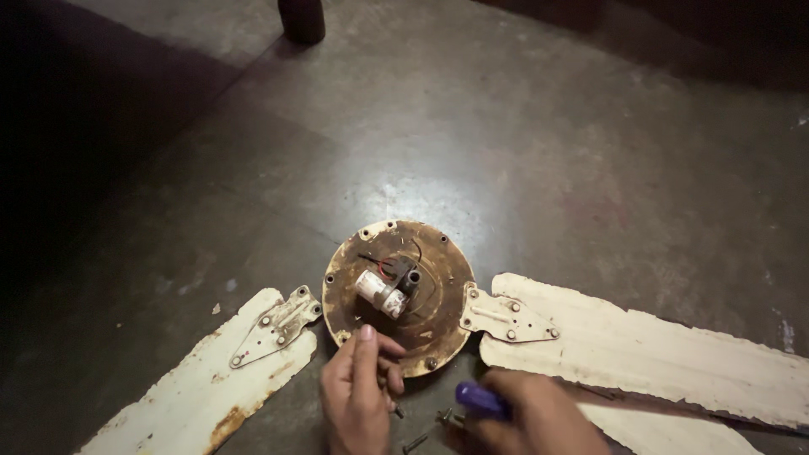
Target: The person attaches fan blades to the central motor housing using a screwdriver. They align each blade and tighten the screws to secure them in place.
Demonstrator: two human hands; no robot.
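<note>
**Old ceiling fan on the floor, both hands at its near edge**

A round, rust-brown fan motor plate [399,297] lies flat on a dark stone floor [548,152], face up, so its screw holes and wiring are open to reach from above. At its middle sits a small white cylinder [381,293], likely a capacitor, with thin red and black wires [389,264] curling off it; its long axis runs from upper left to lower right.

Two worn cream fan blades are bolted to the plate by metal brackets. The left blade [211,379] stretches away toward the lower left, the right blade [657,350] toward the right and slightly down, so their long axes splay out from the hub. Part of a third blade [666,434] shows beneath the right one.

The left hand [358,392] rests at the plate's near rim, fingers curled, thumb lying up against the edge; it seems to pinch something small, though the view is too dim to be sure. The right hand [539,417] is closed around a purple-handled screwdriver [480,400], the handle pointing left toward the other hand. Loose screws [417,440] lie on the floor between the two hands, within easy reach. A dark round post [302,18] stands well apart at the top.
</note>
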